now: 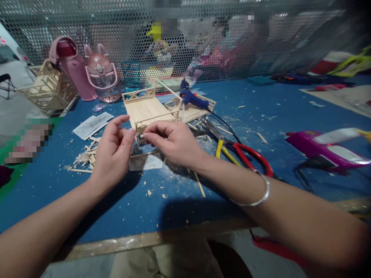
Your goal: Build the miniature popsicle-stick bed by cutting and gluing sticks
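My right hand [174,141] is closed in a pinch, with a small pale piece of stick [142,136] at its fingertips. My left hand [114,150] faces it, fingers half curled and the index finger raised away from the thumb; nothing shows clearly between them. Just behind both hands stands a miniature bed-like frame [147,108] of thin wooden sticks with railings, its near corner partly covered by the fingers. A blue glue gun [193,98] rests to its right, by another slatted stick piece [189,112]. Below the hands lies a white paper slip [146,162].
Pliers with red and yellow handles [242,154] lie right of my hand. Stick offcuts [89,154] and paper slips [92,125] are at left. A pink bottle [77,73], a rabbit-eared bottle [102,77] and a perforated metal screen [121,31] stand behind. A purple tool [321,150] is at right.
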Demonstrator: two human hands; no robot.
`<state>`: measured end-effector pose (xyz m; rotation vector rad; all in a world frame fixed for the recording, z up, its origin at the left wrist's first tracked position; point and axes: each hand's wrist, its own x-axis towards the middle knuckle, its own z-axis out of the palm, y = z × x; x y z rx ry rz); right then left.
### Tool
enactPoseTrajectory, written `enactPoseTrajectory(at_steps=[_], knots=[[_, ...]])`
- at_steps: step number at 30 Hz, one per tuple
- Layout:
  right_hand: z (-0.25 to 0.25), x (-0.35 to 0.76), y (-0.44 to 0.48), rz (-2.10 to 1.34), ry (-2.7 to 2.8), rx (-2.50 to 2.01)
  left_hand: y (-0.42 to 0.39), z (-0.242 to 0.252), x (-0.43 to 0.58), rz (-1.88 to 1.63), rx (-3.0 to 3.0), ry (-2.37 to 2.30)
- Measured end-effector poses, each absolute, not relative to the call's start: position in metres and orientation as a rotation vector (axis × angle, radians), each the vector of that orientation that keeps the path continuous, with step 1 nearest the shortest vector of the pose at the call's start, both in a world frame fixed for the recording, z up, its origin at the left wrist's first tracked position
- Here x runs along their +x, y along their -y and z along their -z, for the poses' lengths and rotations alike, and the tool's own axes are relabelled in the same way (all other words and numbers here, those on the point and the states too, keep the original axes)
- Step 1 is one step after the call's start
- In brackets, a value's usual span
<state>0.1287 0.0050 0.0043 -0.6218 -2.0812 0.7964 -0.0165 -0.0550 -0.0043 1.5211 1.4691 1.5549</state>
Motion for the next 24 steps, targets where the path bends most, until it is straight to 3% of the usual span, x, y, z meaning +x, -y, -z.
enactPoseTrajectory(at_steps=[12,24], knots=[[-0.005,0.135,-0.025,-0.285,1.878,-0.642,0.024,0.006,-0.022,-1.469,1.576,-1.539],[-0.004,0.133,-0.024,-0.237,1.939,-0.664,0.018,0.018,-0.028,-1.499,1.661,-1.594]])
